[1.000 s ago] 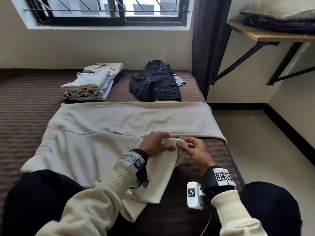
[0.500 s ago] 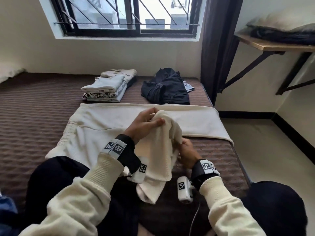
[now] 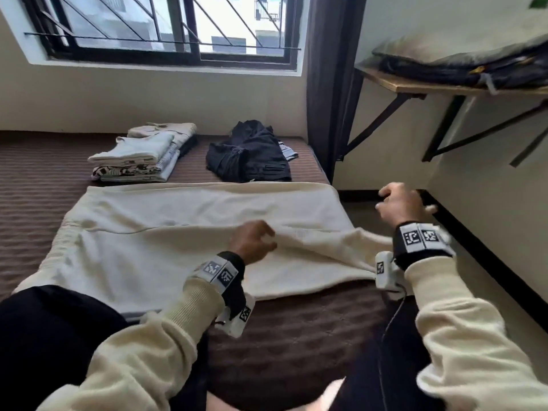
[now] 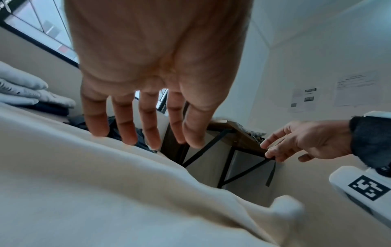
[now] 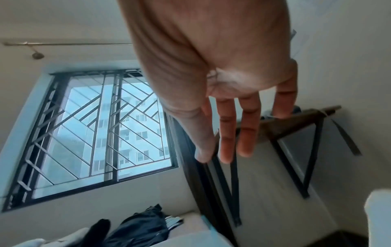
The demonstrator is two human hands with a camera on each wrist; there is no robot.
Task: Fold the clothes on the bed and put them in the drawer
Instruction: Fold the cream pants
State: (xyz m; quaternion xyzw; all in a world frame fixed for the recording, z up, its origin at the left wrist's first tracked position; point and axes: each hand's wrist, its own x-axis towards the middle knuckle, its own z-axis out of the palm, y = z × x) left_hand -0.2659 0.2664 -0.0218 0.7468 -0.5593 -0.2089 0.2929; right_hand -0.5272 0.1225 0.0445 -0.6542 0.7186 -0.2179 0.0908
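My left hand (image 3: pixel 252 241) sits low over the cream knitted sweater (image 3: pixel 166 241), fingers (image 4: pixel 127 123) loose and spread in the wrist view, gripping nothing I can confirm. My right hand (image 3: pixel 400 204) is off the bed's right edge in the air, fingers (image 5: pixel 245 132) straight, empty. The sweater lies spread across the brown ribbed mattress (image 3: pixel 38 173), its near right part rumpled into a ridge. Soft, floppy, light, not slippery; best pinched at a hem or sleeve edge, both hands. Behind it: a folded pale clothes stack (image 3: pixel 142 155) and a crumpled dark garment pile (image 3: pixel 249 155). No drawer in view.
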